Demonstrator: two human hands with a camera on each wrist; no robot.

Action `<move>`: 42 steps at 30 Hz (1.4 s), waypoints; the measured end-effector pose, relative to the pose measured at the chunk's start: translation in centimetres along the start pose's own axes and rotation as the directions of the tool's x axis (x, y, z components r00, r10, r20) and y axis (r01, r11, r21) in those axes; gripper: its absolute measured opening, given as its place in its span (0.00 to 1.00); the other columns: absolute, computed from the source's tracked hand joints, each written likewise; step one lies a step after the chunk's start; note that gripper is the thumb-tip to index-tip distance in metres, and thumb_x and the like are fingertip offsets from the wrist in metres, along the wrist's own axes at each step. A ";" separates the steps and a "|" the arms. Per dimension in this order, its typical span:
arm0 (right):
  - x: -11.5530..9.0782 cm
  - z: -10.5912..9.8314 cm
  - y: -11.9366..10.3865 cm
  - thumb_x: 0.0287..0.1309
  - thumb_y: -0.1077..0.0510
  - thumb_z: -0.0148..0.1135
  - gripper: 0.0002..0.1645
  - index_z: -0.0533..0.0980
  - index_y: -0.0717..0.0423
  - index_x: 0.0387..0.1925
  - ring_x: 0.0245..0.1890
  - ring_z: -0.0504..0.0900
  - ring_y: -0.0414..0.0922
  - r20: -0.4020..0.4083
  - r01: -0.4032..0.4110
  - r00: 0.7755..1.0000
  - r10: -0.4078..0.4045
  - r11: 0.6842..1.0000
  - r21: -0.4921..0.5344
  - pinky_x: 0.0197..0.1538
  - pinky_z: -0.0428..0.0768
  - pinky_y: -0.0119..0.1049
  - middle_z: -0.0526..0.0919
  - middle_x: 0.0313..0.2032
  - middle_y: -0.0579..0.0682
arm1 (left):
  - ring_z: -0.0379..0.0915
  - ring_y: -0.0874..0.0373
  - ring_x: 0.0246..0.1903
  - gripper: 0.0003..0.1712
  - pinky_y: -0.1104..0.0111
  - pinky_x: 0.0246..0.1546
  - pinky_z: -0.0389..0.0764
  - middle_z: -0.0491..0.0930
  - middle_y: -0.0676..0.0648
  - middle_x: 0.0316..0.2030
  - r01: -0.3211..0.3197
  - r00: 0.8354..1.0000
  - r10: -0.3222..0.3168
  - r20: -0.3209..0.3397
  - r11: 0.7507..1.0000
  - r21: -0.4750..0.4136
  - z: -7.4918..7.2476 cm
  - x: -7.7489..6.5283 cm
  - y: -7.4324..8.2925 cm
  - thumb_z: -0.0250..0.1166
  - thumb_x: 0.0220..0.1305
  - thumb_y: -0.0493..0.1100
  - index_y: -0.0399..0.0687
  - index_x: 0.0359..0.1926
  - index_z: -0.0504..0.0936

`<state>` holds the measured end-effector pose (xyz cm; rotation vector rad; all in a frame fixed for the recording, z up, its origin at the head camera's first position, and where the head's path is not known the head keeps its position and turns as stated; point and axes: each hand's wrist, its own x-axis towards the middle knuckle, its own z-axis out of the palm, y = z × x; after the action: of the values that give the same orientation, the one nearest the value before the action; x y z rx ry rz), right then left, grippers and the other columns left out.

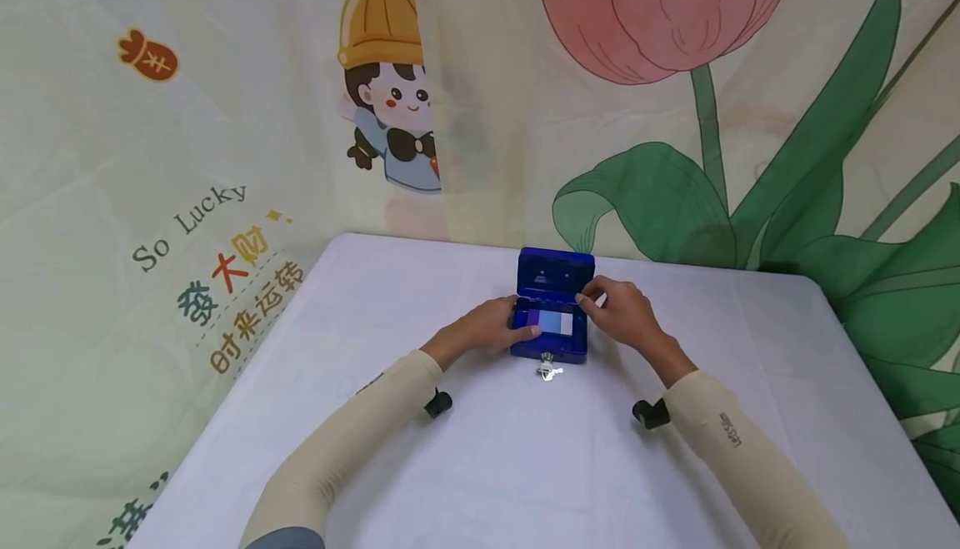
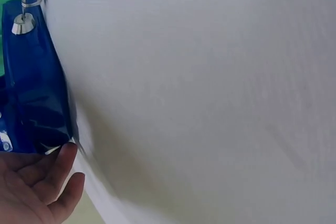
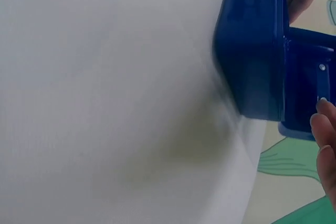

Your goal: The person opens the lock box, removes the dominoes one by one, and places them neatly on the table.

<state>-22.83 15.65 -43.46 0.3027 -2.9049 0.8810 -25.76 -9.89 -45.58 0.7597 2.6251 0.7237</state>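
Note:
A small blue metal cash box [image 1: 549, 355] stands on the white table with its lid [image 1: 556, 271] raised. Inside lies a flat panel in purple, blue and pale bands [image 1: 553, 321]. Keys [image 1: 550, 373] hang from the silver lock [image 2: 23, 24] on the front. My left hand [image 1: 495, 324] grips the box's left side, thumb over the rim; its fingertips meet a box corner in the left wrist view. My right hand [image 1: 622, 310] is at the lid's lower right edge with loosely bent fingers [image 3: 324, 121]. Whether they touch the lid is unclear.
The white-covered table [image 1: 487, 466] extends around the box, its back edge just behind the lid. A printed cloth [image 1: 480, 99] with a tulip and a cartoon figure hangs behind. Black wrist cameras [image 1: 651, 414] sit under both forearms.

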 end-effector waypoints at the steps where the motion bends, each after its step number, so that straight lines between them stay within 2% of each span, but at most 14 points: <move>1: 0.0 0.1 -0.2 0.67 0.47 0.63 0.16 0.81 0.55 0.45 0.34 0.80 0.46 0.020 0.006 1.000 -0.006 1.000 0.000 0.34 0.79 0.36 0.86 0.40 0.52 | 0.75 0.50 0.59 0.45 0.51 0.64 0.73 0.79 0.42 0.61 -0.003 1.000 0.003 0.006 1.000 -0.011 0.0 0.0 0.1 0.60 0.67 0.66 0.43 0.73 0.63; 6: 0.3 0.4 -1.3 0.65 0.47 0.65 0.18 0.80 0.54 0.48 0.35 0.80 0.45 0.130 0.038 0.991 -0.036 0.999 -0.014 0.38 0.81 0.39 0.86 0.40 0.50 | 0.74 0.48 0.62 0.51 0.51 0.65 0.72 0.75 0.41 0.65 -0.006 1.000 0.007 0.026 0.999 -0.036 0.0 -0.2 0.2 0.63 0.64 0.68 0.44 0.76 0.58; 12: 0.7 1.3 -2.2 0.63 0.47 0.68 0.23 0.80 0.57 0.53 0.41 0.84 0.47 0.237 0.063 0.970 -0.055 0.998 -0.028 0.49 0.84 0.46 0.87 0.40 0.50 | 0.75 0.49 0.59 0.55 0.53 0.64 0.73 0.75 0.39 0.63 0.005 0.999 -0.004 0.041 1.000 -0.016 0.2 -0.3 0.4 0.67 0.60 0.69 0.40 0.74 0.56; 20: 1.5 2.7 -2.5 0.61 0.50 0.70 0.24 0.81 0.59 0.54 0.38 0.85 0.45 0.293 0.122 0.950 -0.108 0.992 -0.030 0.50 0.84 0.47 0.88 0.37 0.50 | 0.75 0.48 0.58 0.59 0.54 0.63 0.74 0.75 0.37 0.62 -0.027 0.999 0.027 0.036 1.000 -0.003 0.3 -0.4 0.3 0.72 0.54 0.67 0.38 0.74 0.55; 32: 2.4 4.3 -2.9 0.61 0.48 0.70 0.28 0.80 0.59 0.58 0.31 0.82 0.42 0.358 0.139 0.927 -0.107 0.988 -0.066 0.46 0.85 0.44 0.87 0.33 0.48 | 0.75 0.48 0.57 0.59 0.55 0.61 0.75 0.75 0.37 0.60 -0.051 0.998 0.050 0.028 0.998 0.032 0.3 -0.3 0.3 0.75 0.52 0.65 0.37 0.72 0.57; 35: 2.6 4.7 -3.0 0.62 0.47 0.70 0.29 0.79 0.59 0.59 0.33 0.83 0.44 0.367 0.142 0.925 -0.102 0.986 -0.085 0.49 0.84 0.46 0.88 0.36 0.51 | 0.75 0.47 0.58 0.59 0.54 0.61 0.75 0.75 0.36 0.60 -0.064 0.998 0.063 0.024 0.997 0.033 0.3 -0.4 0.3 0.76 0.52 0.64 0.37 0.72 0.57; 38: 2.8 4.9 -3.2 0.62 0.47 0.69 0.28 0.79 0.59 0.59 0.41 0.87 0.48 0.368 0.141 0.925 -0.096 0.985 -0.097 0.54 0.83 0.49 0.89 0.44 0.54 | 0.74 0.47 0.59 0.59 0.54 0.63 0.74 0.74 0.37 0.62 -0.075 0.997 0.074 0.027 0.997 0.032 0.3 -0.5 0.3 0.76 0.52 0.63 0.39 0.73 0.56; 42: 2.9 5.1 -3.6 0.63 0.47 0.69 0.26 0.80 0.58 0.57 0.52 0.86 0.53 0.372 0.142 0.923 -0.094 0.984 -0.104 0.59 0.80 0.52 0.87 0.52 0.56 | 0.73 0.47 0.61 0.60 0.54 0.65 0.72 0.73 0.37 0.64 -0.071 0.997 0.070 0.032 0.997 0.031 0.3 -0.5 0.3 0.76 0.53 0.63 0.40 0.74 0.55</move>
<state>-25.08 9.42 -45.33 0.6935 -3.2176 0.6739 -25.09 -9.87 -45.54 0.8704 2.5991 0.6844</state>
